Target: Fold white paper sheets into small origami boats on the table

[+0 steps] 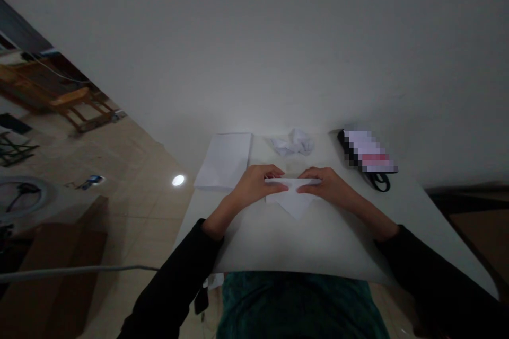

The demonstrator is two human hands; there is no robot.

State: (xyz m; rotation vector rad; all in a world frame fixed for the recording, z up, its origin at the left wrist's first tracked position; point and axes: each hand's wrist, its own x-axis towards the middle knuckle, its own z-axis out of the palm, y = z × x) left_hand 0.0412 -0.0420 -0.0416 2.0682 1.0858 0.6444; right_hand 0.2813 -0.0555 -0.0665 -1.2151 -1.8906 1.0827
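Observation:
A folded sheet of white paper (296, 202) is held between my two hands over the middle of the white table. Its top edge is a straight fold, and a pointed flap hangs down toward me. My left hand (258, 184) pinches the left end of the fold, thumb in front and fingers behind. At the right end, my right hand (326, 184) grips the paper the same way. The fingers behind the paper are partly hidden.
A stack of white paper (226, 161) lies at the table's left. Crumpled or folded paper pieces (294, 143) rest near the wall. A black case (368, 153) with a strap, its top pixelated, is at the right. A cable (79, 273) crosses at lower left beside a cardboard box (55, 275).

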